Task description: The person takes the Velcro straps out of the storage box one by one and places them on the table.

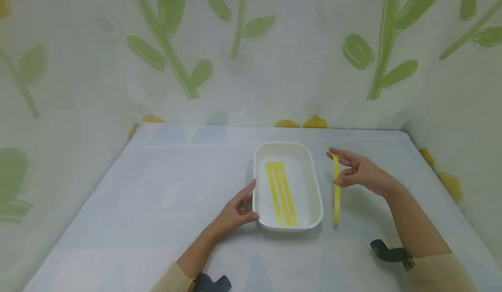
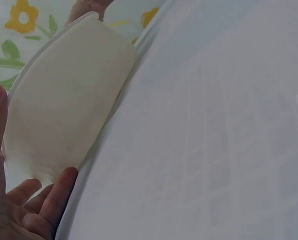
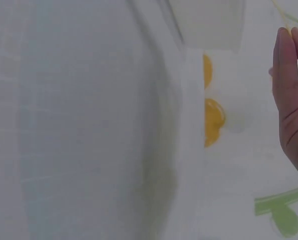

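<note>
A white rectangular tray (image 1: 316,196) with rounded corners stands on the table. Inside it, three long yellow strips (image 1: 282,196) lie side by side, with a short yellow band (image 1: 274,164) across their far ends. My left hand (image 1: 234,211) holds the tray at its near left corner; in the left wrist view the thumb is at the rim and the curled fingers (image 2: 58,197) are against the outer wall. To the right of the tray, my right hand (image 1: 358,172) pinches another narrow yellow strip (image 1: 337,200), which hangs down lengthwise from the fingers.
A pale cloth covers the table (image 1: 129,213). Behind and at both sides rise white hangings with a green and yellow flower print (image 1: 168,43). Dark wrist-worn devices (image 1: 388,252) sit at both sleeves.
</note>
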Tool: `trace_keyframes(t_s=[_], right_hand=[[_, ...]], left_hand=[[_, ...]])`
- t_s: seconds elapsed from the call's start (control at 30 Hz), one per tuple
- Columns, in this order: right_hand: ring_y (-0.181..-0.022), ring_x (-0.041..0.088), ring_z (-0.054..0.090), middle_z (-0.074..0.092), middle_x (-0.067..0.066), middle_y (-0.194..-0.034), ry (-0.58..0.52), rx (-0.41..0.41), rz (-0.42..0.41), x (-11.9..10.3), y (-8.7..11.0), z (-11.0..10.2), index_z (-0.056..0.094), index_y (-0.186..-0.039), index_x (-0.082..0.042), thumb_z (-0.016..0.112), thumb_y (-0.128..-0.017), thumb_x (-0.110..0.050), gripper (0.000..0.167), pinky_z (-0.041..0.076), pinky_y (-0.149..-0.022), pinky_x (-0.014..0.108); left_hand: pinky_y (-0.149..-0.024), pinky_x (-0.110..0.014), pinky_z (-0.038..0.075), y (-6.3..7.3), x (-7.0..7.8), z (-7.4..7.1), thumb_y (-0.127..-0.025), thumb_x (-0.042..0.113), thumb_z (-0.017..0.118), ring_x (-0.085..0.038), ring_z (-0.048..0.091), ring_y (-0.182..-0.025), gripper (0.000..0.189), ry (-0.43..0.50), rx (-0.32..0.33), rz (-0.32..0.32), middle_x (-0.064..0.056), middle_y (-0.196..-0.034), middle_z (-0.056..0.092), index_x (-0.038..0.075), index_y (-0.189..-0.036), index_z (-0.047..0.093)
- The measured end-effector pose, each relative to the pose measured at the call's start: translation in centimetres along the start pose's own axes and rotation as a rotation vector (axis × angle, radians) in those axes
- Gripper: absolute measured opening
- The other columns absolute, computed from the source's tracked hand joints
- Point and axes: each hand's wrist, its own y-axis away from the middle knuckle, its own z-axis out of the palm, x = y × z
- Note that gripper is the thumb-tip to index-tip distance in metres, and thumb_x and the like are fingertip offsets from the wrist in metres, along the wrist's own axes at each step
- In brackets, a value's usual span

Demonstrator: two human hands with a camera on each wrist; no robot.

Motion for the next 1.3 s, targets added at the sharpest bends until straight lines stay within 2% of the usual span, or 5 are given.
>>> trace_keyframes(t_s=[0.3, 0.87, 1.0, 1.1, 1.3], right_hand=[[-0.074, 0.018, 0.067, 0.022, 0.021, -0.154, -0.021, -0.037, 0.025, 2.5, -0.6, 1.1, 0.023, -0.150, -0.007, 0.071, -0.081, -0.002, 0.084, 0.055, -0.079, 0.027], [-0.106, 0.006, 0.062, 0.037, 0.019, -0.147, 0.196, 0.124, -0.113, 5.5, -1.8, 2.1, 0.035, -0.146, -0.007, 0.075, -0.080, -0.014, 0.077, 0.049, -0.086, 0.017], [-0.120, 0.021, 0.056, 0.044, 0.015, -0.144, 0.322, 0.177, -0.107, 5.8, -2.0, 2.3, 0.041, -0.143, -0.008, 0.078, -0.077, -0.021, 0.077, 0.046, -0.098, 0.035], [-0.129, 0.035, 0.045, 0.044, 0.014, -0.144, 0.362, 0.205, -0.078, 6.1, -2.1, 2.4, 0.042, -0.142, -0.009, 0.080, -0.075, -0.025, 0.079, 0.034, -0.106, 0.052], [-0.137, 0.038, 0.031, 0.041, 0.013, -0.146, 0.411, 0.231, -0.017, 6.4, -2.1, 2.5, 0.045, -0.140, -0.008, 0.081, -0.073, -0.026, 0.078, 0.024, -0.109, 0.057]], left_hand=[[-0.084, -0.024, 0.053, 0.0, -0.1, 0.0, -0.082, 0.027, 0.074, -0.028, 0.036, -0.137, 0.085, -0.003, 0.003, 0.032, 0.001, -0.157, 0.021, 0.018, -0.151, 0.025], [-0.083, -0.024, 0.053, -0.1, -0.2, 0.2, -0.084, 0.019, 0.073, -0.032, 0.037, -0.136, 0.084, -0.032, -0.001, 0.069, -0.010, -0.156, 0.022, 0.014, -0.151, 0.023], [-0.084, -0.024, 0.053, -0.1, -0.2, 0.2, -0.084, 0.024, 0.073, -0.031, 0.036, -0.136, 0.085, -0.030, -0.004, 0.078, -0.010, -0.156, 0.021, 0.014, -0.151, 0.022], [-0.084, -0.023, 0.053, -0.1, -0.3, 0.2, -0.083, 0.028, 0.073, -0.029, 0.037, -0.136, 0.086, -0.034, -0.004, 0.079, -0.009, -0.156, 0.023, 0.015, -0.151, 0.023], [-0.084, -0.022, 0.052, 0.0, -0.3, 0.2, -0.084, 0.028, 0.073, -0.029, 0.040, -0.134, 0.085, -0.051, 0.002, 0.061, -0.010, -0.154, 0.026, 0.017, -0.151, 0.023]])
